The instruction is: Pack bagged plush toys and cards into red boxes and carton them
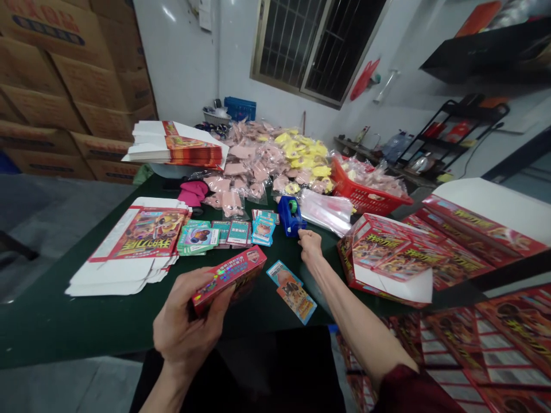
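Observation:
My left hand (189,315) is wrapped round a small red card box (230,275), holding it tilted above the table's near edge. At the front end of a blue tape dispenser (291,217), my right hand (310,245) has its fingers pinched together. Whatever lies between those fingertips is too small to make out. A green tape roll (293,206) sits in the dispenser. Two loose picture cards (295,292) lie on the table between my hands. Stacks of green-edged cards (198,237) and blue-edged cards (263,228) lie beyond the red box.
Flat printed cartons (129,246) lie on the left. Bagged pink pieces (245,160) and yellow pieces (301,152) are heaped at the back, beside a red basket (370,192). Clear plastic bags (327,207) lie beyond the dispenser. A display box (387,258) filled with red boxes stands right.

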Demonstrator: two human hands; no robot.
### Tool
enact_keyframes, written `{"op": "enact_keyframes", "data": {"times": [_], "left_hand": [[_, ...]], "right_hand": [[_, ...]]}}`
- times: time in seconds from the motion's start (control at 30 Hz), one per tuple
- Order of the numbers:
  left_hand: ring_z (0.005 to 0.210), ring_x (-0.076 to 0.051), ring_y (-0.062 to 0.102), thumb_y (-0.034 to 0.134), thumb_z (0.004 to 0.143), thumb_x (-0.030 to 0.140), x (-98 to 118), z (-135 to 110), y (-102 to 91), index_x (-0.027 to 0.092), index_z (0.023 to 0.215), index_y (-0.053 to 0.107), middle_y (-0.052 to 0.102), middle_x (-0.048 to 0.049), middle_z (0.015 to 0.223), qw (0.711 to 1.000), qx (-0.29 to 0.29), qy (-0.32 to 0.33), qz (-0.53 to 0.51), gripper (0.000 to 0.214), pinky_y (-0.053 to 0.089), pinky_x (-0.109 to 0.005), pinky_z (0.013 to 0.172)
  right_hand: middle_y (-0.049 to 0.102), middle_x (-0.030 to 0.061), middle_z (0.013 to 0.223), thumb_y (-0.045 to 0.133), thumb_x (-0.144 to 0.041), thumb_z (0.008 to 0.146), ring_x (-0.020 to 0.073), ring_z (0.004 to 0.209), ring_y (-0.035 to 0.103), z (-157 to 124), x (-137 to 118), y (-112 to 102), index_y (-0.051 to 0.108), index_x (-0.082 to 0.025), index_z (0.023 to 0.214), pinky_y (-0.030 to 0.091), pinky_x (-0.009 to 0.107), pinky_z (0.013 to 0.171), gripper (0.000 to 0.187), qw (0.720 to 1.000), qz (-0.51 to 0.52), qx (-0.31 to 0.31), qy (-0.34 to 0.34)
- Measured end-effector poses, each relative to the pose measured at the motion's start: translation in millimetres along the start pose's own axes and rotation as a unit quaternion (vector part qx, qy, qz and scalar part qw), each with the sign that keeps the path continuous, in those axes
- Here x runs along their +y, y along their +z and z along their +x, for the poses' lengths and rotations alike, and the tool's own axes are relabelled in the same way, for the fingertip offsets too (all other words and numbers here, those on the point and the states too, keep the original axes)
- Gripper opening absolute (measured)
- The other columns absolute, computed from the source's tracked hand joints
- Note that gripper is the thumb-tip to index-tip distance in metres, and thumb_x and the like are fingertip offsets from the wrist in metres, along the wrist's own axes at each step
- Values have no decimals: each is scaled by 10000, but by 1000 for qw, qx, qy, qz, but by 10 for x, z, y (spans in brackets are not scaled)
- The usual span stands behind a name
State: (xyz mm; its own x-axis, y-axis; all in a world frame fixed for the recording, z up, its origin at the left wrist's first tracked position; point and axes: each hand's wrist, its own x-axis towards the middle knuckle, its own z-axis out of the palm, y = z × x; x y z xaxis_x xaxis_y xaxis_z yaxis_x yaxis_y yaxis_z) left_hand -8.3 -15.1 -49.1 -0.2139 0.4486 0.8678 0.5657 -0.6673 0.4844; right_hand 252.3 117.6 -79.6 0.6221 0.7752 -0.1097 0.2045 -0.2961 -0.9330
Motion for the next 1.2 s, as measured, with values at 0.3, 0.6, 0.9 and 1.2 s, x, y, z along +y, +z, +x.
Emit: {"op": "enact_keyframes", "data": {"times": [0.3, 0.6, 0.9, 1.2], "left_hand": [[830, -143, 655, 722, 660, 55, 70, 80, 18, 180, 960, 567, 663, -23, 907, 996, 2, -31, -87, 360, 540, -254, 713], [868, -151, 655, 693, 709, 99, 105, 94, -20, 191, 956, 564, 665, -29, 943, 994, -34, -55, -85, 294, 544, -273, 756], [831, -151, 656, 685, 738, 177, 129, 107, -36, 201, 979, 556, 662, -23, 907, 997, -40, -43, -54, 274, 538, -266, 723], [760, -129, 639, 667, 760, 169, 81, 231, -148, 219, 1072, 576, 651, -21, 893, 990, -135, 6, -44, 329, 518, -220, 644]], "right_hand": [[609, 18, 738, 590, -209, 819, 127, 709, 578, -384, -191, -211, 597, -129, 684, 472, 249, 651, 157, 982, -77, -55, -161], [547, -80, 559, 591, -243, 804, 83, 419, 483, -2034, -645, -477, 490, -268, 1171, 402, 205, 415, 382, 919, 173, -233, -267], [596, -92, 580, 606, -177, 766, 68, 414, 490, -2153, -633, -138, 298, -247, 1305, 431, 178, 417, 624, 884, 322, -311, -134], [585, -97, 554, 650, -224, 733, 69, 378, 479, -2132, -708, -128, 303, -226, 1271, 403, 154, 355, 640, 905, 271, -304, -124]]}}
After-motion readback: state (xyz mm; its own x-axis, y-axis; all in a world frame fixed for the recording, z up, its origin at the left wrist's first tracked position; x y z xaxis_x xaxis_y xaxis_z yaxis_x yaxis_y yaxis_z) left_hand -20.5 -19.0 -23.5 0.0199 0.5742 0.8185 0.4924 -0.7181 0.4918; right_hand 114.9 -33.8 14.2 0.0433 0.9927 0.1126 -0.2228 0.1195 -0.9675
